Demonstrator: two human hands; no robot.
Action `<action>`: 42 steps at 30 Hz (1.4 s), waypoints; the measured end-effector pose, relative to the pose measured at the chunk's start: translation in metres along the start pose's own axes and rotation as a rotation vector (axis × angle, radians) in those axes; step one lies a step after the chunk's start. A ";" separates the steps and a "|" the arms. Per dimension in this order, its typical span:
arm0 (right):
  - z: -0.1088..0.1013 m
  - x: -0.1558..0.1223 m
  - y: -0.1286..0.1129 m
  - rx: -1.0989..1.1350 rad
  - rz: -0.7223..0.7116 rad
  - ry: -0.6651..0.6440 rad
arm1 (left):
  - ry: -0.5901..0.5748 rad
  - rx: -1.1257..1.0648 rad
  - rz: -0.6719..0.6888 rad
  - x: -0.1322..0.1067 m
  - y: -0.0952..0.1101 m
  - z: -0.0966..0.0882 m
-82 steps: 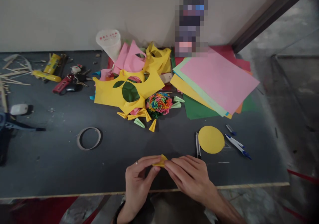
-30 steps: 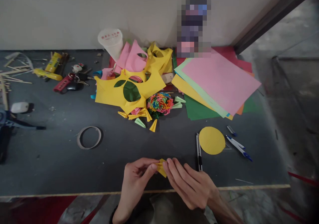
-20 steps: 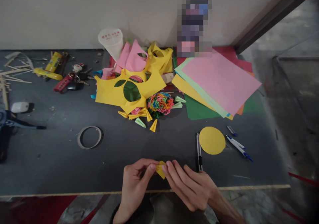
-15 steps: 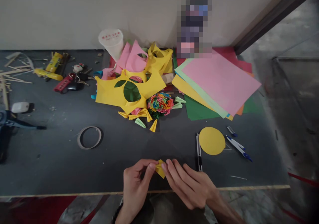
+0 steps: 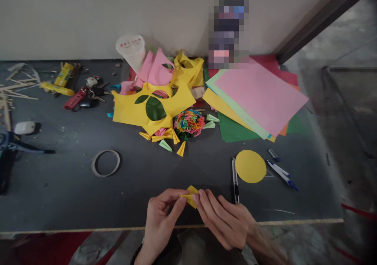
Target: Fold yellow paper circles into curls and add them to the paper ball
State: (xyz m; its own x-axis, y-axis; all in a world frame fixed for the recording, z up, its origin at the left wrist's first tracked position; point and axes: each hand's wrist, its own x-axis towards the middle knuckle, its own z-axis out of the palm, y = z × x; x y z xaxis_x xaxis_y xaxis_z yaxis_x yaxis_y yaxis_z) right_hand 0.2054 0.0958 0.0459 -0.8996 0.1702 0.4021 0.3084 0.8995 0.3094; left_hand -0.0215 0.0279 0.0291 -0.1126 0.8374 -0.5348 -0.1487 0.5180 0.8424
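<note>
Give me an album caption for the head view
Left hand and right hand hold folded yellow paper at the dark table.

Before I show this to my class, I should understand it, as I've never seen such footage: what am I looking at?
There is no machine here, just a person's two bare hands, filmed by a camera worn on the head, looking forward and down. The left hand pinches a small folded yellow paper; the right hand touches its other side. On the dark table lie a yellow disc, a slim cutter beside it, and a grey ring. Farther back are a colourful paper cluster and stacked sheets. The pixelated patch against the wall hides something I cannot identify.
</note>
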 end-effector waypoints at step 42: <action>0.014 -0.010 -0.013 0.499 0.431 0.083 | 0.081 0.353 0.282 0.000 0.015 0.007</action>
State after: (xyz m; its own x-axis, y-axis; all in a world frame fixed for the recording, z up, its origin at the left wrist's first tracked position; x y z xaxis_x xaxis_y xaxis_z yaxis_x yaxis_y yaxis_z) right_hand 0.2060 0.0885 0.0260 -0.6949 0.5425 0.4720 0.4368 0.8398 -0.3222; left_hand -0.0174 0.0371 0.0425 -0.1788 0.9454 -0.2726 0.2413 0.3108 0.9194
